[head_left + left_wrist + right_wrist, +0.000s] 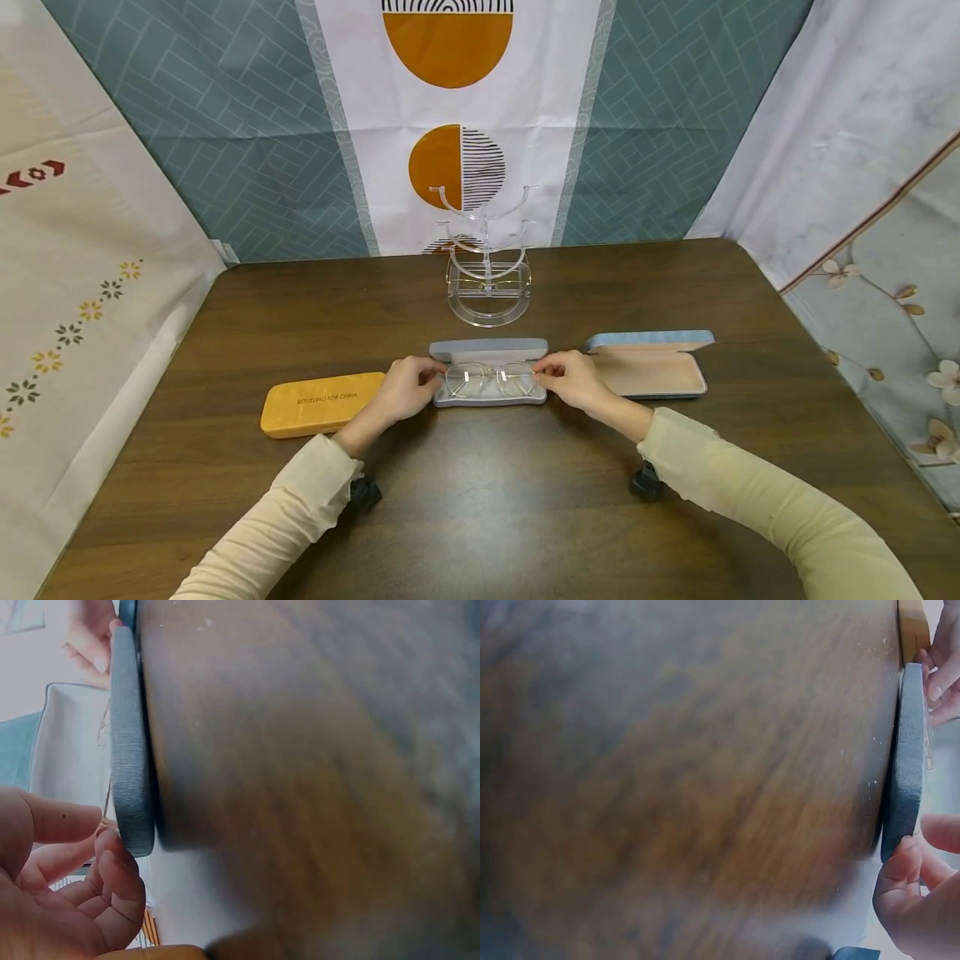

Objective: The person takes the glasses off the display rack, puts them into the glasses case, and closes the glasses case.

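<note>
A pair of thin-rimmed eyeglasses lies level in the open grey glasses case at the middle of the table. My left hand pinches the left end of the frame between thumb and fingertips, right at the case's left edge. At the opposite edge my right hand pinches the right end of the frame. In the left wrist view the left hand shows its thumb and forefinger meeting on a thin temple arm beside the case wall. The right wrist view shows the right hand at the case's corner.
A yellow glasses case, closed and lettered, lies left of the left hand. To the right stands an open blue case with a beige lining. Behind is a clear tiered glasses stand with one pair of glasses low on it.
</note>
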Demonstrator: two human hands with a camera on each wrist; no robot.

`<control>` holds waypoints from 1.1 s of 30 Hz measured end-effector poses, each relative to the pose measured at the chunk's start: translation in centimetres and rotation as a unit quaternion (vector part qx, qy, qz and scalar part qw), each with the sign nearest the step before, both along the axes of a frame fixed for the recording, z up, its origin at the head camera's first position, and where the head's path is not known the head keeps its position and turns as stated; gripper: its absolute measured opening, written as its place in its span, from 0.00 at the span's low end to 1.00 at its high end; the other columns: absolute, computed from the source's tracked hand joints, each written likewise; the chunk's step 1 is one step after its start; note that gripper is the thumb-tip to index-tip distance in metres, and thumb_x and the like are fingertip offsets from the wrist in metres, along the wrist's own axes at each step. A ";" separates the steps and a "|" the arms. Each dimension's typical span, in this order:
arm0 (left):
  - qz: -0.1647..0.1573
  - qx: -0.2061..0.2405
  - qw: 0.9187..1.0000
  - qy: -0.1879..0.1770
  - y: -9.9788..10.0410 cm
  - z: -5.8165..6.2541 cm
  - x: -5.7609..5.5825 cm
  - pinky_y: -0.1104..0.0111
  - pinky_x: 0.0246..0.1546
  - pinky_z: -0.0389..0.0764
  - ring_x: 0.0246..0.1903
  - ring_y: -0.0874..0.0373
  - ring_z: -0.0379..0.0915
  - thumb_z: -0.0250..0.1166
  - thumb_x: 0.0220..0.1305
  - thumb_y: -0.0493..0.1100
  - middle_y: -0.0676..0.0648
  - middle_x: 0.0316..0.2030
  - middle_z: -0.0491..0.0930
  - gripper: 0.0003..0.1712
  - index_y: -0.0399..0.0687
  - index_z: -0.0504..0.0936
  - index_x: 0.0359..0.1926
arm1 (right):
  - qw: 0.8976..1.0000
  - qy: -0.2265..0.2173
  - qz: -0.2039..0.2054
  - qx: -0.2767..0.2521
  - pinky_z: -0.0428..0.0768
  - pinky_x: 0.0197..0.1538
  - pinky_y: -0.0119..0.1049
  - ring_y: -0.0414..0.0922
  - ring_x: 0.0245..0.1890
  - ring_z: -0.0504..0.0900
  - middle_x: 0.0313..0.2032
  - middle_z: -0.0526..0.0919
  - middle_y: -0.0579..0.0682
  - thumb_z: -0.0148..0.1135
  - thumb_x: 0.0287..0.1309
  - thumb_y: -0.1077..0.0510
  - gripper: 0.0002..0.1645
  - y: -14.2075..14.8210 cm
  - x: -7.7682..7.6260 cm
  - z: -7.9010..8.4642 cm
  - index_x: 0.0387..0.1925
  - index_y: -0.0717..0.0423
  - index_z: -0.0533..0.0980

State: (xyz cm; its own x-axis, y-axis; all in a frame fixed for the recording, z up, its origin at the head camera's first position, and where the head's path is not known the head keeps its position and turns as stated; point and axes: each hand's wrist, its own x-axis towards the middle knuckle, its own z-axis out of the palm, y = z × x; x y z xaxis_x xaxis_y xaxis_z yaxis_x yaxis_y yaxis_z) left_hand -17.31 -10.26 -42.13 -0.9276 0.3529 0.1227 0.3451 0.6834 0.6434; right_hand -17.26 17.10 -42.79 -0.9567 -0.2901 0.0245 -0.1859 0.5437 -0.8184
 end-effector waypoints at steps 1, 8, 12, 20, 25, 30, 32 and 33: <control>-0.002 0.000 1.000 0.001 0.0 0.0 0.0 0.71 0.21 0.62 0.17 0.63 0.59 0.59 0.51 0.31 0.54 0.15 0.66 0.12 0.37 0.83 0.38 | 1.000 0.001 0.002 -0.001 0.67 0.19 0.29 0.38 0.18 0.68 0.21 0.76 0.48 0.62 0.52 0.66 0.08 0.0 0.0 0.0 0.35 0.66 0.81; -0.010 0.032 0.999 0.016 -0.4 0.7 0.5 0.70 0.23 0.68 0.19 0.62 0.65 0.61 0.52 0.32 0.53 0.18 0.72 0.11 0.36 0.83 0.39 | 0.999 -0.032 -0.016 -0.032 0.72 0.22 0.30 0.40 0.22 0.72 0.25 0.77 0.50 0.63 0.51 0.64 0.11 0.3 0.1 0.5 0.37 0.65 0.80; -0.003 0.055 0.998 0.019 -0.8 1.2 0.9 0.69 0.25 0.73 0.21 0.61 0.71 0.63 0.53 0.32 0.49 0.22 0.78 0.10 0.35 0.82 0.39 | 0.997 -0.044 -0.025 -0.052 0.76 0.25 0.34 0.44 0.23 0.74 0.27 0.79 0.52 0.63 0.52 0.63 0.11 0.6 0.3 0.9 0.37 0.67 0.79; 0.017 0.094 0.995 0.016 -1.4 2.0 1.3 0.71 0.25 0.71 0.23 0.59 0.70 0.63 0.54 0.32 0.47 0.25 0.79 0.08 0.34 0.82 0.37 | 0.994 -0.058 -0.051 -0.075 0.78 0.32 0.44 0.56 0.29 0.77 0.29 0.79 0.52 0.63 0.52 0.63 0.09 0.9 0.6 2.0 0.34 0.67 0.77; 0.037 0.106 0.993 0.020 -1.8 2.5 1.4 0.71 0.24 0.70 0.22 0.58 0.68 0.63 0.55 0.33 0.46 0.26 0.80 0.06 0.35 0.82 0.34 | 0.992 -0.066 -0.064 -0.083 0.78 0.35 0.46 0.50 0.30 0.76 0.31 0.79 0.53 0.63 0.52 0.63 0.12 1.0 0.7 2.4 0.37 0.67 0.75; 0.068 0.128 0.989 0.025 -1.9 2.8 1.2 0.70 0.25 0.70 0.24 0.55 0.68 0.63 0.56 0.34 0.46 0.25 0.77 0.06 0.37 0.81 0.35 | 0.990 -0.075 -0.077 -0.094 0.78 0.37 0.46 0.44 0.30 0.75 0.37 0.77 0.56 0.64 0.53 0.60 0.22 1.0 0.6 2.6 0.47 0.66 0.71; 0.077 0.135 0.988 0.017 -1.9 2.8 1.0 0.68 0.28 0.72 0.26 0.54 0.70 0.62 0.57 0.36 0.45 0.27 0.77 0.09 0.37 0.80 0.40 | 0.989 -0.075 -0.080 -0.098 0.78 0.38 0.46 0.43 0.31 0.74 0.40 0.76 0.57 0.64 0.53 0.58 0.25 0.9 0.6 2.6 0.51 0.66 0.70; 0.080 0.136 0.987 0.010 -1.8 2.8 0.9 0.66 0.30 0.74 0.28 0.53 0.71 0.62 0.58 0.37 0.44 0.29 0.77 0.12 0.37 0.79 0.43 | 0.989 -0.076 -0.082 -0.099 0.78 0.38 0.46 0.44 0.32 0.74 0.41 0.76 0.58 0.63 0.54 0.57 0.26 0.8 0.5 2.6 0.52 0.66 0.69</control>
State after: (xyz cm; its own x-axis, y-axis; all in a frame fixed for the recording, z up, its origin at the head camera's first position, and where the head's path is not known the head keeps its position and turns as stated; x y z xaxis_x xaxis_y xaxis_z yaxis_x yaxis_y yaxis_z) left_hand -16.44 -12.06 -39.33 -0.9653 0.1531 0.2115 0.2609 0.5323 0.8054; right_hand -16.72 17.92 -40.19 -0.9875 -0.1351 -0.0816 0.0240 0.3825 -0.9237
